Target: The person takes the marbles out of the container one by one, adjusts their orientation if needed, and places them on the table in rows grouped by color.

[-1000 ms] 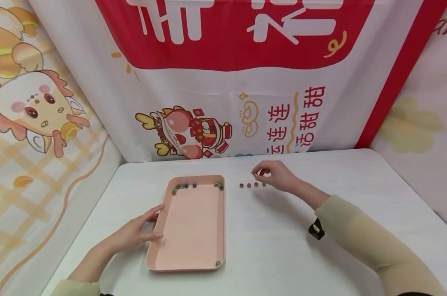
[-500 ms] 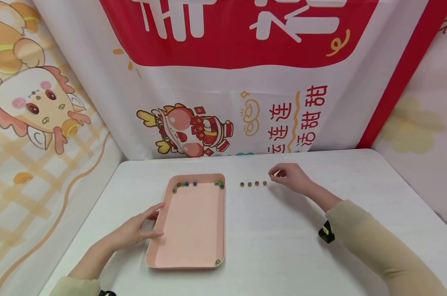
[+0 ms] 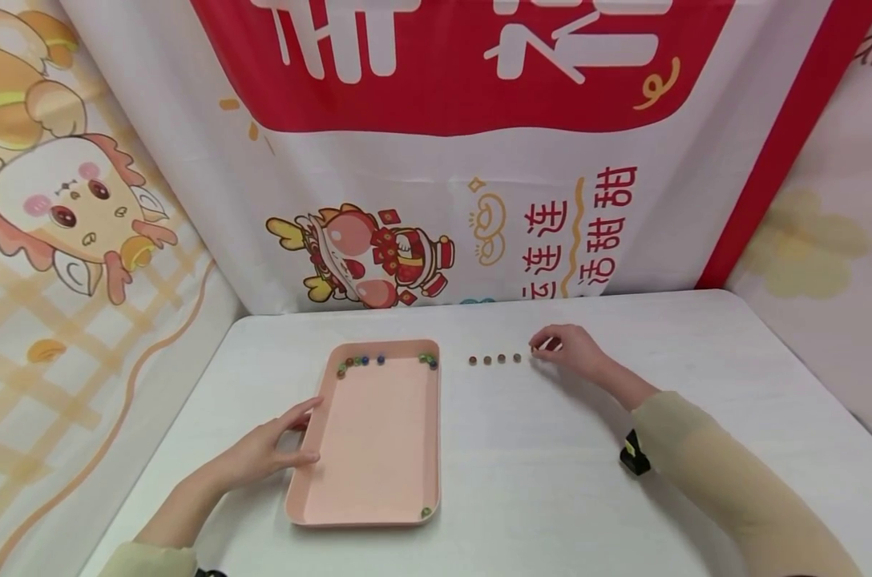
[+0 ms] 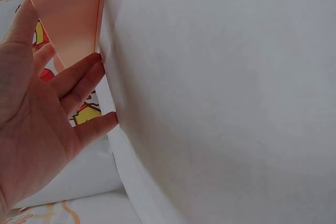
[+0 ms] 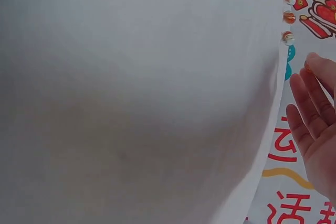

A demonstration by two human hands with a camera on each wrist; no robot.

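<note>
Marbles [image 3: 502,359] sit in a straight row of four on the white bench [image 3: 537,481], near its far edge and running side by side with it. The row begins a little to the right of the far right corner of the pink tray [image 3: 378,525] and ends just short of the right hand [image 3: 569,349]. That hand pinches one more small marble [image 3: 533,350] between thumb and forefinger, in line with the row; in the right wrist view it shows orange, and the other fingers reach out fairly straight. The held marble is tiny and partly covered, so I cannot tell whether it touches the bench.

The tray lies flat, left of the middle of the bench, its short far side towards the far edge. Six marbles gather at its far left corner, among them a blue marble [image 3: 381,361] a short way along the far wall from the others. Three more, two green and one dark blue, cluster in the far right corner, and a green marble [image 3: 425,512] rests alone in the near right corner.

The left hand [image 3: 266,449] is spread and relaxed against the tray's left side, thumb and forefinger apart at the rim. Both arms wear beige sleeves [image 3: 724,473]. Behind the bench's far edge hangs a white and red banner [image 3: 443,96] with a cartoon dragon [image 3: 360,252].
</note>
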